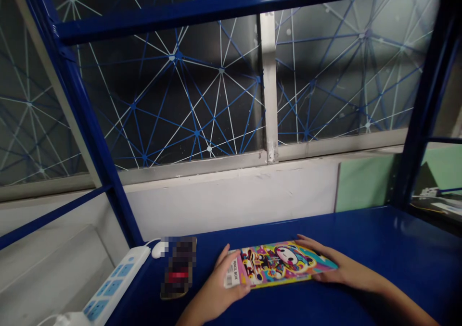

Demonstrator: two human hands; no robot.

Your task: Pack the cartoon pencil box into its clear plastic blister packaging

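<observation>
A colourful pencil box (279, 264) with cartoon figures lies on the blue tabletop (252, 230), its white label with a barcode toward the left end. My left hand (225, 285) grips that left end, thumb along the near edge and fingers at the far side. Around the right end is my right hand (334, 264), fingers at the far corner and thumb by the near edge. Both hands are closed on the box. Whether its underside rests fully on the table I cannot tell.
Left of the box lies a phone-like object (178, 268), blurred out. Beyond it sit a small white earbud-case-shaped thing (159, 250) and a white power strip (117, 285) along the table's left edge. Blue metal posts (90, 109) frame the table before a patterned window (187, 95).
</observation>
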